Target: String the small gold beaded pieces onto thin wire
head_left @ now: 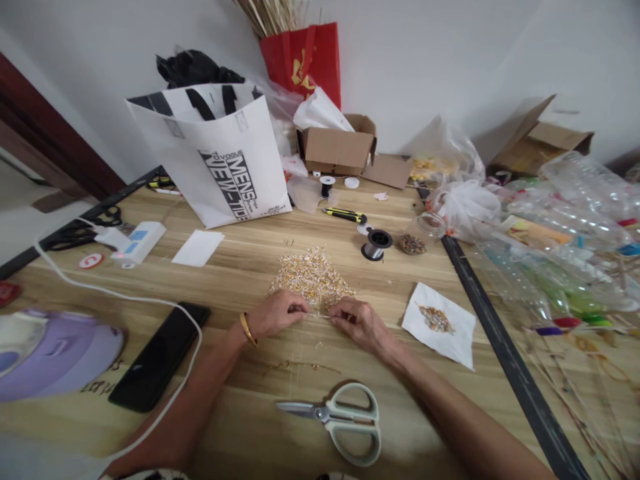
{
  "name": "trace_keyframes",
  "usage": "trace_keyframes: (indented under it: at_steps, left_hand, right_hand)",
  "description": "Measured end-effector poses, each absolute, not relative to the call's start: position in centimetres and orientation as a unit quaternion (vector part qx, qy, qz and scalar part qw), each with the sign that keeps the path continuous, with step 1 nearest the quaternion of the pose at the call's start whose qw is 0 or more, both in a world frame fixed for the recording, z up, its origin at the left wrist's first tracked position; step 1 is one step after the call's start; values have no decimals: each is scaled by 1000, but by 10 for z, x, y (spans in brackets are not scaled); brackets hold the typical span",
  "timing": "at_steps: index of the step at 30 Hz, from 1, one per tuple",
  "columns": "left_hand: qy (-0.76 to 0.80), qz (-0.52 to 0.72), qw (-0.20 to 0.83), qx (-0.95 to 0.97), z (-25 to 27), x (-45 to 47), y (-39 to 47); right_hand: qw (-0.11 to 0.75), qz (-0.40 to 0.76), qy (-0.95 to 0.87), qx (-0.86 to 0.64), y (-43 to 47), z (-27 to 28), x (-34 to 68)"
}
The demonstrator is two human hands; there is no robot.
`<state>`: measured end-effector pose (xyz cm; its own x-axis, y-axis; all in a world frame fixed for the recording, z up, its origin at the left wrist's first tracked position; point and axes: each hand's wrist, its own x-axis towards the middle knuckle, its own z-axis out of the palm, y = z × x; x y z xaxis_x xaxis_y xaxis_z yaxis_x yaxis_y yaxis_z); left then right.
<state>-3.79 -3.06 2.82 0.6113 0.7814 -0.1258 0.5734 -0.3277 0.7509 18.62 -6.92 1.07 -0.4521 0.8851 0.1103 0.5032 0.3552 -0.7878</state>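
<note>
A loose pile of gold and clear beads (313, 270) lies spread in the middle of the table. At its near edge, my left hand (280, 312), with a gold bangle (247, 330) on the wrist, pinches one end of a thin strand (319, 315). My right hand (357, 321) is closed on the other end, thumb against fingers. The strand runs level between both fingertips; its fine detail is too small to make out. Closer to me lies a gold chain (315, 366). Below that rest scissors (345, 420) with pale handles, blades pointing left.
At right, white paper (463, 337) bears more gold pieces. Behind stand a wire spool (377, 245), a bead jar (420, 235), a yellow cutter (345, 215) and a white bag (215, 160). A phone (160, 357) and white cable (125, 295) lie left; plastic bottles (545, 260) crowd the right.
</note>
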Motion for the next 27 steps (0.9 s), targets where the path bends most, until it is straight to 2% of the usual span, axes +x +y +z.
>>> trace_keyframes:
  at_steps: [12,22,27]
  left_hand:
    - [397,62,363,841,32,-57,-24]
    - [413,20,330,849,34,-65,-22]
    - [419,13,345,840,33,-69,-20]
  right_hand:
    - [224,330,-832,-385,-78,13,178]
    - [220,322,-830,-399,-80,7,177]
    - [201,307,-838,-403,-82,7,176]
